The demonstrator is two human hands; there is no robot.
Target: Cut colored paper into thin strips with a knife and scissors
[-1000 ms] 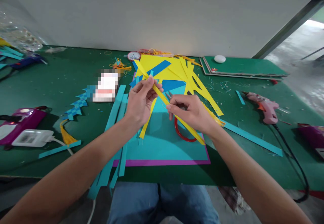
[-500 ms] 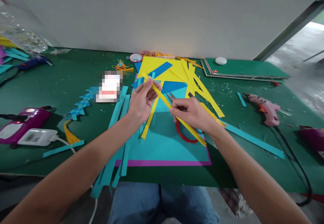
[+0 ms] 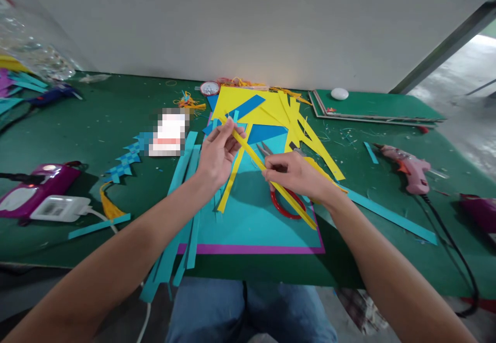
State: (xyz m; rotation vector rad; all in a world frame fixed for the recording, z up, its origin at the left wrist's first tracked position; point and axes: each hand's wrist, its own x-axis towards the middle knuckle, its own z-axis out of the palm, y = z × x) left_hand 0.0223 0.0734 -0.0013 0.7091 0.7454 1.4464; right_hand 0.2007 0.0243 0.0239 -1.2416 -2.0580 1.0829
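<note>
My left hand [image 3: 219,152] pinches the upper end of a yellow paper strip [image 3: 251,152] between thumb and fingers. Farther down the same strip, my right hand [image 3: 289,171] is closed around it, and the strip's free end slants toward the lower right. A short turquoise strip end shows just behind my left fingertips; whether it is held I cannot tell. Below my right hand lie scissors [image 3: 276,204] with red handles, partly covered by the hand. Another yellow strip [image 3: 231,183] hangs or lies beneath my left hand. Under both hands is a turquoise sheet [image 3: 248,227] with a purple border.
Turquoise strips [image 3: 180,177] overhang the front edge on the left. Yellow sheets and strips [image 3: 318,149] lie behind. A pink glue gun [image 3: 411,167] with its cord is at right. A blue woven paper piece [image 3: 126,165], a purple power block [image 3: 48,188] and a white adapter [image 3: 58,208] are at left.
My right hand has shifted very slightly down and to the right along the yellow strip, and the strip's free end sits a little lower. My left hand keeps its hold.
</note>
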